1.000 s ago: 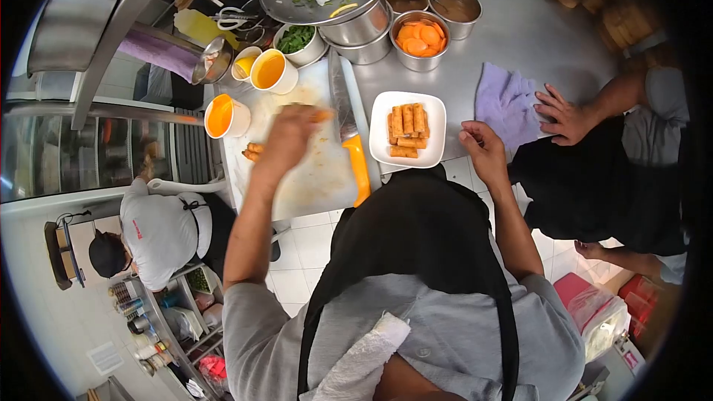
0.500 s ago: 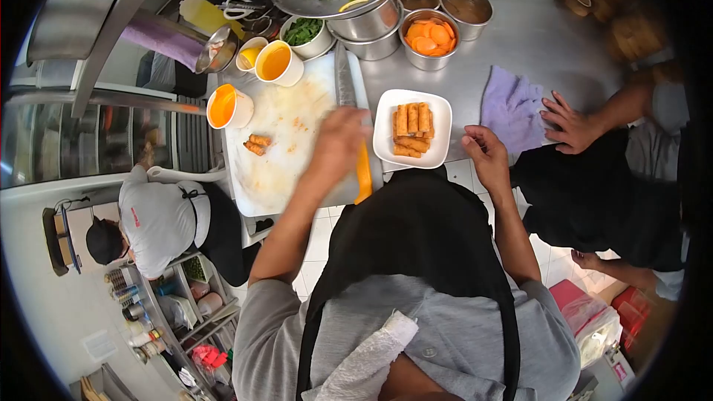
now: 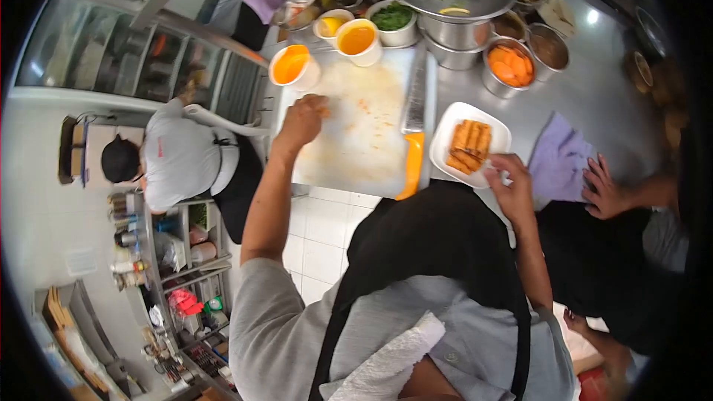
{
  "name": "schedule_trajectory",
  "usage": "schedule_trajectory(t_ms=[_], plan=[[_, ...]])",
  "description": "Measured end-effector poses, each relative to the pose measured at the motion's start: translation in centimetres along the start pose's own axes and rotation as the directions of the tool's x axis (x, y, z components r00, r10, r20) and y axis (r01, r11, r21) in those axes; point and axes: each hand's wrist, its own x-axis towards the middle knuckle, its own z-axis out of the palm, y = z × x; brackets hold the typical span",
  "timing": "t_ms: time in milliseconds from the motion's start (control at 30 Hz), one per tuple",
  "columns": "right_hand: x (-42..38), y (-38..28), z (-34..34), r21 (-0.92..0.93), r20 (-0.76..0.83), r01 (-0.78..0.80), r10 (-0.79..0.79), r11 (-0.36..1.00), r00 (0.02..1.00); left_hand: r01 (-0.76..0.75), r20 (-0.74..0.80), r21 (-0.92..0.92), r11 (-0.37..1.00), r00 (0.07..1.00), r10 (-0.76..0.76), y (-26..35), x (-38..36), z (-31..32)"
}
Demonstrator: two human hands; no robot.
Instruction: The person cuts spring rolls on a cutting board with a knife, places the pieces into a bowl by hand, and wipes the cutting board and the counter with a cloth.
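While the left hand (image 3: 301,120) closes over fried rolls on the cutting board (image 3: 364,141), the right hand (image 3: 509,186) grips the white plate (image 3: 499,134) of rolls; nearby cups (image 3: 291,67) hold orange sauce.

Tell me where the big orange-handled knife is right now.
In the head view, the orange-handled knife lies along the right edge of the white cutting board, beside the white square plate of fried rolls.
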Motion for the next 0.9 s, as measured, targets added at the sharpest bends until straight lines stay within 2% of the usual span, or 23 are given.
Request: schedule_trajectory(t_ms=[67, 200, 267, 300, 400, 467, 533, 600, 700, 800, 900], plan=[[0.2, 0.6, 0.6, -0.189, 0.008, 0.239, -0.242, 0.952, 0.970, -0.089, 0.058, 0.105, 0.990, 0.995, 0.083, -0.3, 1.3, 1.0], [0.3, -0.1, 0.7, -0.278, 0.114, 0.189, -0.163, 0.942, 0.980, 0.009, 0.182, -0.032, 0.999, 0.983, -0.003, 1.1, 3.1, -1.1], [0.4, 0.2, 0.9, -0.295, 0.141, 0.183, -0.147, 0.938, 0.979, 0.063, 0.145, -0.105, 0.993, 0.988, -0.047, 1.4, 3.3, -0.7], [0.5, 0.6, 1.1, -0.285, 0.119, 0.218, -0.191, 0.934, 0.974, 0.089, 0.129, -0.140, 0.986, 0.989, -0.071, 1.5, 3.4, -0.7], [0.5, 0.1, 0.9, -0.322, 0.058, 0.212, -0.204, 0.923, 0.977, -0.151, -0.086, -0.347, 0.926, 0.988, 0.129, 7.7, 4.3, -1.1], [0.5, 0.4, 1.0, -0.330, 0.062, 0.206, -0.196, 0.921, 0.979, -0.088, -0.004, -0.571, 0.816, 0.995, 0.104, 13.6, 4.3, -1.2], [0.4, 0.8, 1.3, -0.327, 0.066, 0.207, -0.197, 0.922, 0.978, -0.152, 0.143, -0.556, 0.817, 0.951, 0.274, 18.7, 4.6, -1.9], [0.6, 1.1, 1.8, -0.311, 0.056, 0.209, -0.202, 0.927, 0.978, -0.431, 0.062, -0.447, 0.784, 0.859, 0.508, 21.8, 5.0, 0.2], [0.2, 1.0, 1.9, -0.282, -0.049, 0.169, -0.190, 0.944, 0.980, -0.537, 0.108, -0.400, 0.743, 0.777, 0.620, 25.5, 5.2, 2.2], [-0.7, 0.8, 0.8, -0.274, -0.109, 0.093, -0.127, 0.957, 0.986, -0.575, 0.154, -0.357, 0.736, 0.741, 0.653, 27.0, 5.4, 3.5], [-1.3, 0.8, 0.3, -0.239, -0.119, 0.017, -0.047, 0.971, 0.992, -0.557, 0.121, -0.371, 0.743, 0.764, 0.633, 27.0, 5.0, 4.0]])
